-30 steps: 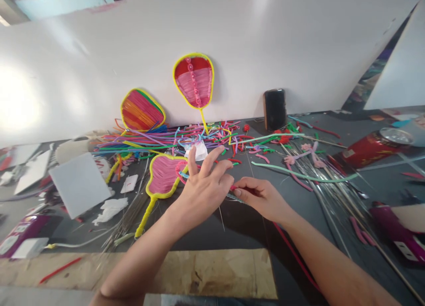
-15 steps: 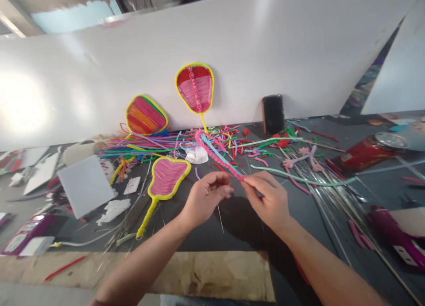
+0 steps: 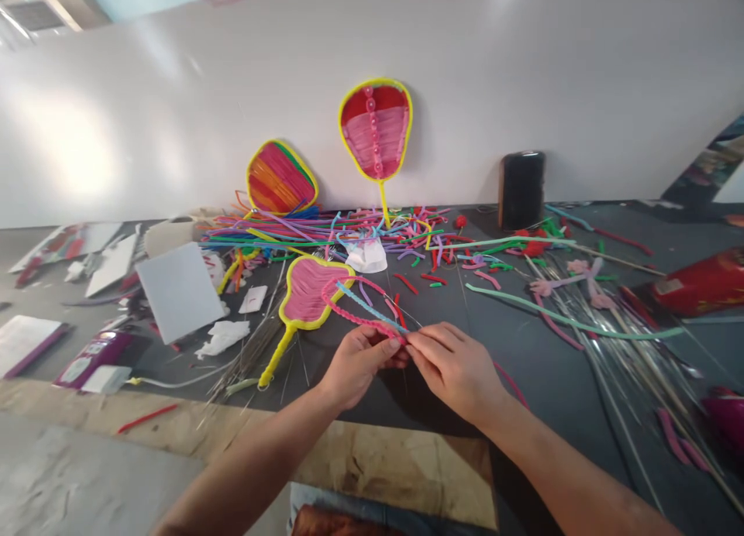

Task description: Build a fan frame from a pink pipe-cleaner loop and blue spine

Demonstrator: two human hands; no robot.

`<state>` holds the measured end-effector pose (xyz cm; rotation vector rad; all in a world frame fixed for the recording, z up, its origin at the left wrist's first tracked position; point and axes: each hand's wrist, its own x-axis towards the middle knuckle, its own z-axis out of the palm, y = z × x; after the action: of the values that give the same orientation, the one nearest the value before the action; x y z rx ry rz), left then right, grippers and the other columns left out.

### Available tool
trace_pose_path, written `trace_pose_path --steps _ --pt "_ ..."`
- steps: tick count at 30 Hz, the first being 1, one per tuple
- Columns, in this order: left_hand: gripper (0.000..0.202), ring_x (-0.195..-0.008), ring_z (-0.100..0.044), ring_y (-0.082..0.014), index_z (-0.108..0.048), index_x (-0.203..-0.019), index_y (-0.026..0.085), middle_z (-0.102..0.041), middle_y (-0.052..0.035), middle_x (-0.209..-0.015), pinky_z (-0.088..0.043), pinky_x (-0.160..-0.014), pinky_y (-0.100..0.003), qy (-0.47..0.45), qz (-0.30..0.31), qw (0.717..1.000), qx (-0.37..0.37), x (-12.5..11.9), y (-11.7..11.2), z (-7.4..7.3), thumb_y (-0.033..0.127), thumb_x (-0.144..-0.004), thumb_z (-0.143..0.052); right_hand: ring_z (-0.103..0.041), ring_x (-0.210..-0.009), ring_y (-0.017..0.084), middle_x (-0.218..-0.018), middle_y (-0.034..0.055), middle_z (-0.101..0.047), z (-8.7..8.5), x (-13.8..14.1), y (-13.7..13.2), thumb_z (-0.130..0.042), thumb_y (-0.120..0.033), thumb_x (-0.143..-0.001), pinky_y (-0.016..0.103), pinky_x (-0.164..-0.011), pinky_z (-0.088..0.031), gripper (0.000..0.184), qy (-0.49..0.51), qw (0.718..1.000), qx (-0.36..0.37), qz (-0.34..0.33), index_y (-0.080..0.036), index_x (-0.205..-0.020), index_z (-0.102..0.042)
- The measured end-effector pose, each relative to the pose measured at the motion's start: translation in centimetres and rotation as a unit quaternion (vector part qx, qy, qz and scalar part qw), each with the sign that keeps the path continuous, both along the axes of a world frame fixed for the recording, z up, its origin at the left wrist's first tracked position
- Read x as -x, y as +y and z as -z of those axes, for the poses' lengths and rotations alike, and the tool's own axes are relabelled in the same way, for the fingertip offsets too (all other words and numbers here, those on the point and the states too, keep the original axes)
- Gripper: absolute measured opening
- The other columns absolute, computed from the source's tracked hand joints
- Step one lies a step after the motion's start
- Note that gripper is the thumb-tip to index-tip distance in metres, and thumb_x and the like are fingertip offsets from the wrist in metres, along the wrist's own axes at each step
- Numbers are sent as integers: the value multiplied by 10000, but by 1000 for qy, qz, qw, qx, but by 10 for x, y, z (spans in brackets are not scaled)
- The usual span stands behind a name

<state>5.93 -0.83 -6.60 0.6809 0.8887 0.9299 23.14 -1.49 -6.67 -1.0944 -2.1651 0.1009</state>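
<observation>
A pink twisted pipe cleaner (image 3: 347,313) is bent into a long loop above the dark table. Along its inside runs a light blue pipe cleaner (image 3: 367,304). My left hand (image 3: 356,369) pinches the pink strand near its lower end, thumb on top. Right beside it, the fingers of my right hand (image 3: 459,371) are closed on the end where pink and blue meet; the fingertips hide the exact join. Partly behind the loop lies a small fan (image 3: 308,280) with a pink face and yellow fuzzy rim and handle.
Two more fans, one with beads (image 3: 375,133) and one striped (image 3: 282,180), lean on the white board. Before them lies a heap of coloured pipe cleaners (image 3: 291,234). A black phone (image 3: 521,191), bare wires (image 3: 616,319), a red can (image 3: 703,288) and a white card (image 3: 179,292) surround the workspace.
My left hand has closed on the pink pipe cleaner, having been apart from it. The loop has come lower and opened wider, now overlapping the lying fan. The camera view has shifted.
</observation>
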Motion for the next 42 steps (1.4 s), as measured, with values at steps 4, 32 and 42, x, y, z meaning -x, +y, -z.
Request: trace_pose_path --steps 4,32,42 --pt "207 -653 -635 -111 -663 -774 123 -670 -20 -678 -529 -663 -229 -1 17 1000 -13 1 1 4 276 -691 -777 -605 -691 159 -734 46 -674 3 -1 0 -526 -191 -894 279 -642 -439 155 19 999 27 20 -192 -817 -661" --pt "210 -625 -646 -116 -633 -786 123 -674 -28 -687 -527 -633 -228 45 64 996 -41 9 4 5 299 -734 -736 -598 -762 158 -822 42 -655 4 -5 4 -503 -141 -905 296 -692 -520 170 145 984 102 -31 -219 -965 -642" --pt "218 -636 -654 -125 -628 -781 118 -675 -24 -674 -531 -655 -244 39 64 996 -45 8 3 7 293 -723 -746 -564 -746 160 -809 41 -647 6 -3 3 -527 -83 -884 288 -660 -511 196 124 991 43 -17 -204 -999 -630"
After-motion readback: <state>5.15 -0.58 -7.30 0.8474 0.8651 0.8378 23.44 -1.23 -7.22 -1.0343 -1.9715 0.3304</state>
